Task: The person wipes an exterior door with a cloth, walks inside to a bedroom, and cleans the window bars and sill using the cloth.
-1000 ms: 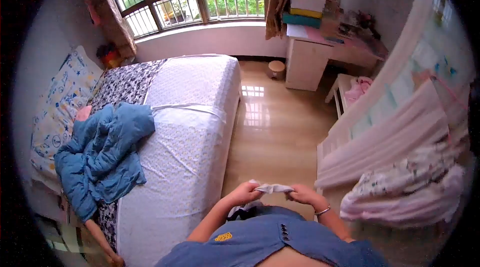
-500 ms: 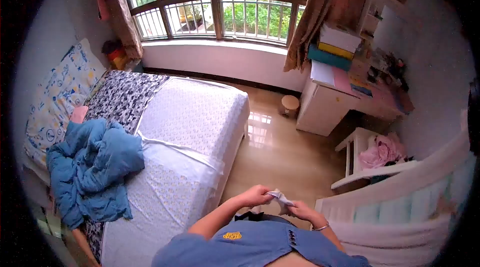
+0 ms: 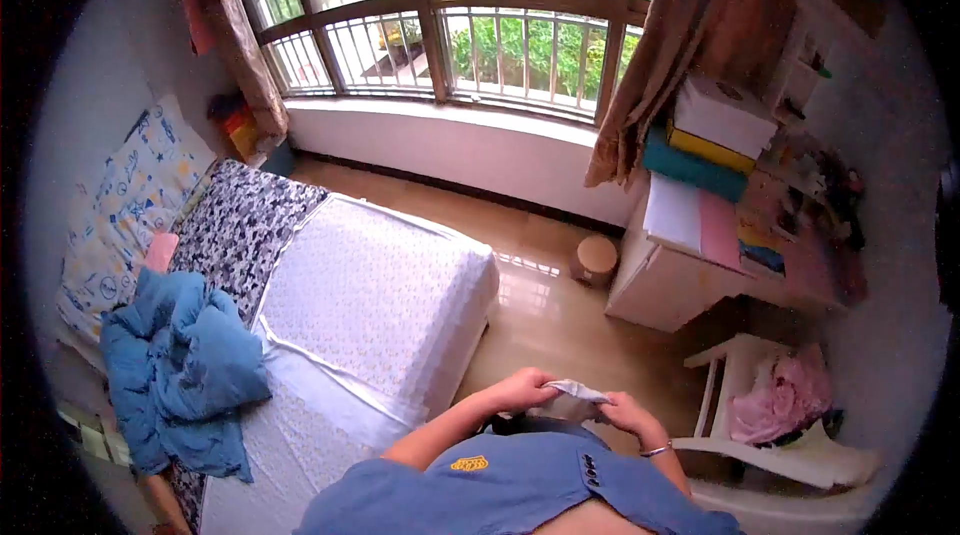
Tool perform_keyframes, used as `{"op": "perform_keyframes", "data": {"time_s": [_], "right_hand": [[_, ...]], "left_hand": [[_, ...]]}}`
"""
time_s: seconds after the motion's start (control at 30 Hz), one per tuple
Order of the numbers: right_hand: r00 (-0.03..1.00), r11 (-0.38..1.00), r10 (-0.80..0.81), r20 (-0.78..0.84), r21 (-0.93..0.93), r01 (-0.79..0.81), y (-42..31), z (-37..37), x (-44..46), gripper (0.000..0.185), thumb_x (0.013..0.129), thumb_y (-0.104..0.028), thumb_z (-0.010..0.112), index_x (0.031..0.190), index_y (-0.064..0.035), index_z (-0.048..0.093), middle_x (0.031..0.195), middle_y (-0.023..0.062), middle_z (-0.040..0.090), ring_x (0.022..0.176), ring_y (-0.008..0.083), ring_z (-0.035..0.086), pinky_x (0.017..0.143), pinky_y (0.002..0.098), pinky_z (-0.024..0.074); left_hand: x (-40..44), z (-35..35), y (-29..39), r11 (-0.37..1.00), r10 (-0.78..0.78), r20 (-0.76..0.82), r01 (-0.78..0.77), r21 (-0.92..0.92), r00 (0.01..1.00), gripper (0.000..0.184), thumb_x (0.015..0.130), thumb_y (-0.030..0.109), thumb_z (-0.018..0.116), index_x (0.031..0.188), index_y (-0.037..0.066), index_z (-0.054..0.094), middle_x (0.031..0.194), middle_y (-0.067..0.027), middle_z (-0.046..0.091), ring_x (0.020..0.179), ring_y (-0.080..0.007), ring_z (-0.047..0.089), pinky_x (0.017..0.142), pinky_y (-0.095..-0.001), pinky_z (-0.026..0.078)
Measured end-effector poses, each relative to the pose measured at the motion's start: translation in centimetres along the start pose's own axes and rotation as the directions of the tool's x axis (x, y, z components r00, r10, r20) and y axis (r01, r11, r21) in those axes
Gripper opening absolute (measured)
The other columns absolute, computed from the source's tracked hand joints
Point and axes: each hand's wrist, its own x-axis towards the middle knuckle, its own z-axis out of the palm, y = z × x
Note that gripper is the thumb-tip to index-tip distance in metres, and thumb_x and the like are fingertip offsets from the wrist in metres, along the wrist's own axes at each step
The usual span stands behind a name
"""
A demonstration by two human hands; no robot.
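In front of the blue shirt, both hands grip a small pale cloth (image 3: 578,393), its top edge pulled between them and the rest hanging below. My left hand (image 3: 525,390) is closed around its left end, and my right hand (image 3: 628,413) pinches the right end. A bracelet circles the right wrist. What kind of cloth item it is cannot be made out. To the left stands a bed (image 3: 380,275) with a white patterned sheet, a rumpled blue quilt (image 3: 185,365) and a patterned pillow (image 3: 130,205).
A small round stool (image 3: 596,257) stands on the floor near a white desk (image 3: 665,285) stacked with boxes (image 3: 722,120). At right, a white chair (image 3: 710,395) bears a pink cloth (image 3: 785,395). A barred window (image 3: 430,45) with brown curtains (image 3: 680,55) fills the far wall.
The cloth has gone from bunched and twisted to stretched wider between my hands, which have moved slightly apart. The view has shifted, so the desk and chair sit lower and farther right.
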Motion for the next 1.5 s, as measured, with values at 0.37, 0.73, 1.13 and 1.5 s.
{"op": "perform_keyframes", "data": {"time_s": [0.37, 0.73, 1.13, 1.5], "right_hand": [[0.988, 0.993, -0.076, 0.134, 0.105, 0.062, -4.5, -10.3, 12.5, 0.023, 0.091, -0.019, 0.049, 0.092, -0.0007, 0.062, 0.073, 0.0012, 0.06, 0.064, 0.0089, 0.05, 0.06, 0.0256, 0.0445], [0.998, 0.999, -0.022, 0.065, -0.027, 0.023, -11.5, -15.9, 28.6, 0.026, 0.091, -0.023, 0.048, 0.098, -0.0011, 0.059, 0.074, 0.0045, 0.06, 0.071, 0.0107, 0.052, 0.066, 0.0296, 0.0459], [0.997, 0.994, 0.03, 0.067, -0.103, -0.023, -19.2, -19.1, 39.9, 0.032, 0.092, -0.028, 0.05, 0.095, 0.002, 0.058, 0.076, 0.0014, 0.059, 0.074, 0.0093, 0.05, 0.068, 0.028, 0.0445], [0.99, 0.972, -0.111, -0.084, -0.219, 0.091, -18.2, -20.4, 46.9, 0.029, 0.086, -0.039, 0.052, 0.095, -0.0147, 0.065, 0.081, 0.0158, 0.064, 0.076, 0.0326, 0.062, 0.066, 0.0388, 0.0463]], "left_hand": [[11.9, -8.1, 0.7, 0.999, -0.034, -0.025, 0.034, -0.008, 0.999, 0.027, 0.088, 0.024, 0.05, 0.102, 0.003, 0.06, 0.08, -0.0091, 0.062, 0.075, -0.0161, 0.056, 0.073, -0.0324, 0.045], [25.2, -24.0, -1.1, 0.982, 0.162, -0.006, -0.162, -0.094, 0.987, 0.027, 0.087, 0.022, 0.051, 0.104, 0.004, 0.06, 0.081, -0.0113, 0.064, 0.073, -0.017, 0.057, 0.071, -0.0326, 0.046], [30.3, -37.9, -2.0, 0.955, 0.128, 0.004, -0.122, -0.27, 0.992, 0.026, 0.089, 0.023, 0.049, 0.097, 0.0, 0.06, 0.074, 0.0007, 0.058, 0.071, -0.0081, 0.05, 0.065, -0.0268, 0.044], [32.3, -41.1, -3.5, 0.944, 0.149, -0.059, -0.16, -0.289, 0.987, 0.024, 0.09, 0.02, 0.05, 0.098, 0.0, 0.06, 0.08, -0.0004, 0.06, 0.077, -0.0089, 0.05, 0.072, -0.0285, 0.044]]}}
